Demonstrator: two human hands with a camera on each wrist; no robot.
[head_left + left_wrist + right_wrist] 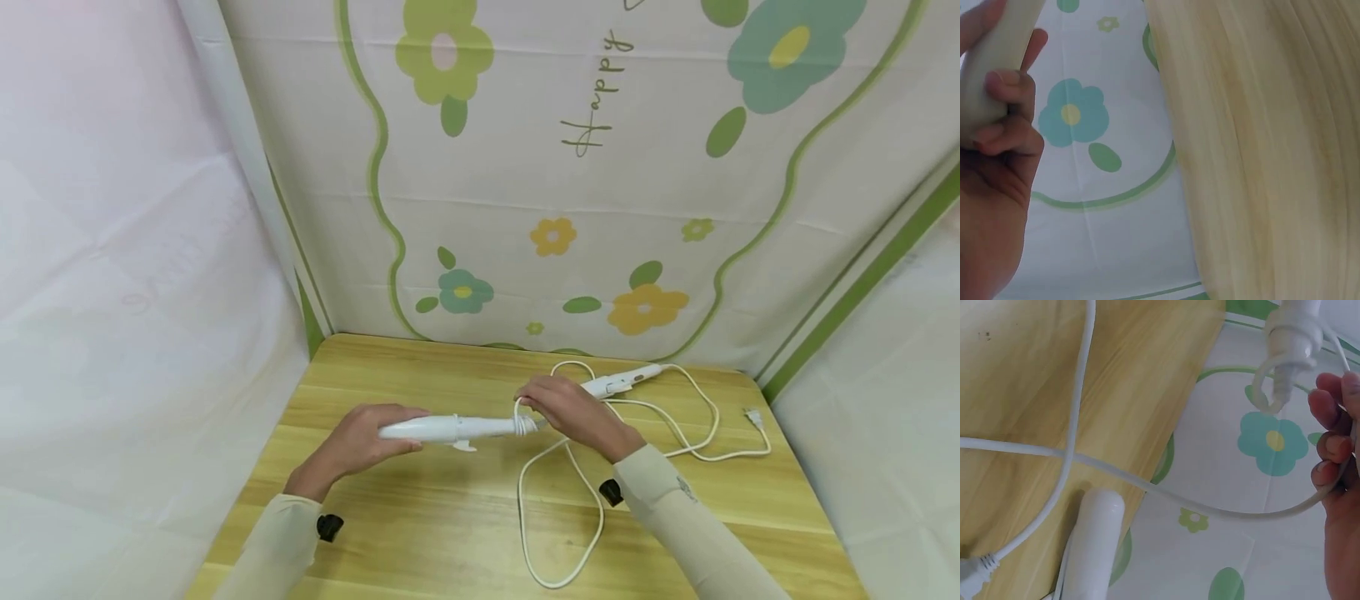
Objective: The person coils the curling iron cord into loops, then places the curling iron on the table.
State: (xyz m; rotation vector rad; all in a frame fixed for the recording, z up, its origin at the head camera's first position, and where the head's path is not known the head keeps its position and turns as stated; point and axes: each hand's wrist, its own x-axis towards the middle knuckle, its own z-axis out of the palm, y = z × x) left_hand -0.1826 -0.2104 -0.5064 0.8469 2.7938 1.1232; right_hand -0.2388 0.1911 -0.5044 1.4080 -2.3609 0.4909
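Note:
A white curling iron (483, 427) lies crosswise between my hands, a small lever sticking out of its side. My left hand (371, 435) grips its rounded end, with the fingers curled round the body (988, 81) in the left wrist view. Turns of white cord (1294, 337) circle the narrow other end in the right wrist view. My right hand (573, 412) pinches the cord near those turns, and the cord runs across the palm and away in a long curve. Behind the right hand, a second white curling iron (618, 382) rests on the table, partly hidden by that hand.
Loose cord (558, 585) loops over the wooden table (420, 525) toward the front. A two-pin plug (753, 418) lies near the right edge. Flower-printed cloth (517, 183) hangs at the back, and pale cloth (135, 333) encloses the sides.

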